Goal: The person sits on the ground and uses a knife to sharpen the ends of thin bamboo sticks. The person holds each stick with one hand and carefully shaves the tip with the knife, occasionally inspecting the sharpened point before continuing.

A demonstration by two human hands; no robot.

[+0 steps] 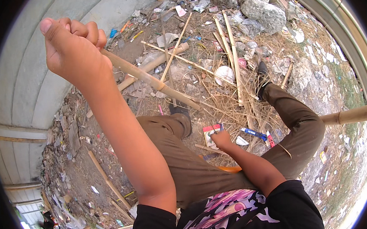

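My left hand (76, 47) is raised at the upper left, its fingers wrapped round the end of a bamboo pole (147, 79). From there the pole slants down to the right, its far end above the straw-littered ground between my legs. Low between my knees, my right hand (221, 140) is closed. Something small and dark shows at its fingertips, too hidden to name. Beside those fingers lies a red and white packet (208, 141). To the right of the hand are a blue utility knife (254, 133) and a red-handled tool (270, 139).
Several split bamboo strips (232, 59) and a thicker bamboo piece (151, 65) lie ahead among straw and litter. Large rocks (263, 14) stand at the far right. A grey panel wall (26, 82) curves along the left, and a horizontal bamboo pole (347, 116) juts in beside my right knee.
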